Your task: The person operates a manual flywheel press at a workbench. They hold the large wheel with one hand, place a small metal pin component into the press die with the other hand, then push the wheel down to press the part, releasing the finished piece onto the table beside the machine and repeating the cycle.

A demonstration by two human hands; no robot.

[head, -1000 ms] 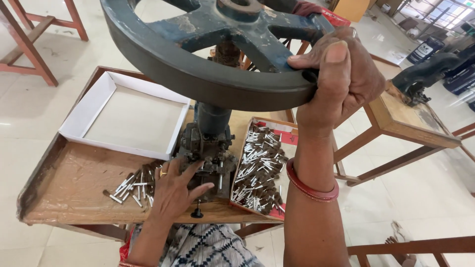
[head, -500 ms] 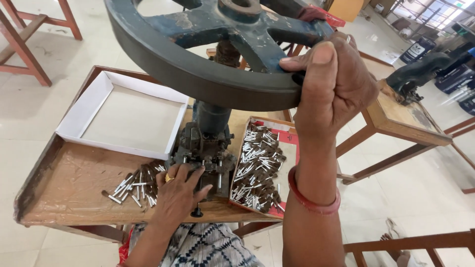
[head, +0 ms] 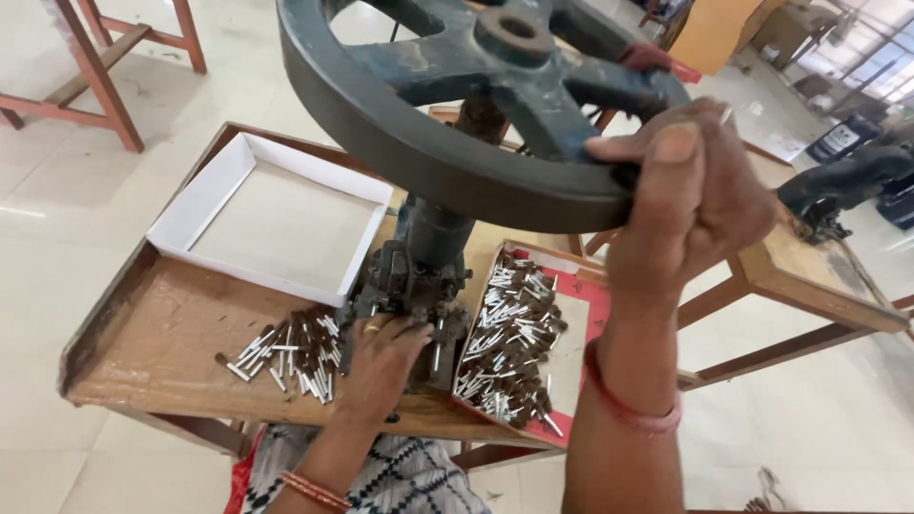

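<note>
**Wheel in one hand, small part in the other**

The right hand (head: 690, 205) has its grip wrapped tight round the rim of the big dark wheel (head: 457, 114), at about 3 o'clock on the wheel. The thumb lies flat on top and the fingers curl under the rim.

The left hand (head: 381, 366) is low down at the foot of the press (head: 409, 286), straight under the wheel at 6 o'clock. Its fingers are bent and pushed in against the metal block there. They seem to pinch a small pin, but the hand hides it, so I cannot tell for sure.

How far along? It looks like the middle of a long job. A small pile of pins (head: 290, 352) lies on the tabletop (head: 162, 333) at 9 o'clock from the left hand, just beside it. A much bigger pile (head: 509, 338) fills the red tray (head: 586, 324) at 3 o'clock from that hand. I cannot tell which pile is done and which is waiting. The white box (head: 224, 195) at 11 o'clock has nothing in it.

The pins are near the left hand on both sides, but well below and apart from the right hand on the wheel.
</note>
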